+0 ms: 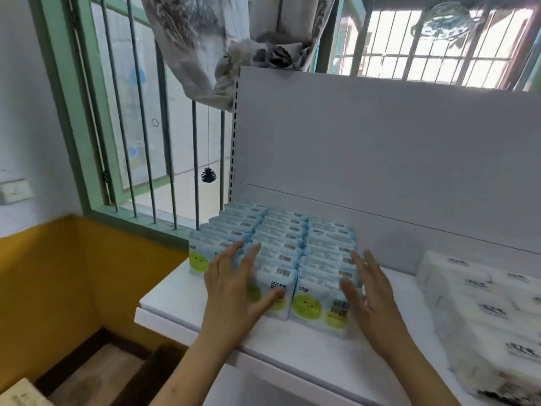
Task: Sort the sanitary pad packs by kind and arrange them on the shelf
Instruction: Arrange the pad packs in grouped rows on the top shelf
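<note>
Light blue pad packs (281, 241) with green round faces stand upright in three rows on the left part of the white shelf (292, 344). My left hand (234, 285) lies flat with spread fingers against the front of the left and middle rows. My right hand (369, 291) has its fingers apart at the right side of the right row's front packs. Neither hand holds a pack. White packs (480, 306) with dark labels lie grouped at the shelf's right end.
The shelf's white back panel (380, 148) rises behind the packs. A barred window (140, 118) and a hanging pine cone (209, 174) are to the left, a curtain (234, 39) above. A yellow wall (73, 282) and a cardboard box (20, 394) lie lower left.
</note>
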A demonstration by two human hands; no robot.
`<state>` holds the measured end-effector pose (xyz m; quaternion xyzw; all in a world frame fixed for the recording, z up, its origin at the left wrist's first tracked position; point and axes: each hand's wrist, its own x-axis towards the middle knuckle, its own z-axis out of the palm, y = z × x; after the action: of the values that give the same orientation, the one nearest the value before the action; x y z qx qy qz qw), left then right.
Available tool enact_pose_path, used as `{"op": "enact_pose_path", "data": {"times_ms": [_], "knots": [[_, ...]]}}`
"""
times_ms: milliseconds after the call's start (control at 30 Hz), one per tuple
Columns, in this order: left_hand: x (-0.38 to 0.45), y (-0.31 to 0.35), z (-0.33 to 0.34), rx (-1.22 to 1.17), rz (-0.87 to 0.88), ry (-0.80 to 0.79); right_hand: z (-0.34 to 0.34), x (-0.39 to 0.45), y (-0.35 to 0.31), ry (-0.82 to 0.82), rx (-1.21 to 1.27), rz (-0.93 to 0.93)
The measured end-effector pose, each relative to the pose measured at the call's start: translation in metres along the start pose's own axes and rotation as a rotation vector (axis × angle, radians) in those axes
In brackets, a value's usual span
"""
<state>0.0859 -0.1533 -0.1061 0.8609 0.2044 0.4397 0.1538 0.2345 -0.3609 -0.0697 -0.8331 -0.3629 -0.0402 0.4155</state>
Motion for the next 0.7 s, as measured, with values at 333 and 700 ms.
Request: {"op": "enact_pose_path", "data": {"times_ms": [333, 700], "knots": [[0.095, -0.121, -0.035, -0.919, -0.839, -0.043, 0.004, 0.053, -0.009, 0.09, 1.039, 0.614], [0.106, -0.101, -0.01, -1.054, -0.936, -0.25, 0.024, 0.067, -0.005, -0.044, 1.302, 0.716]]}}
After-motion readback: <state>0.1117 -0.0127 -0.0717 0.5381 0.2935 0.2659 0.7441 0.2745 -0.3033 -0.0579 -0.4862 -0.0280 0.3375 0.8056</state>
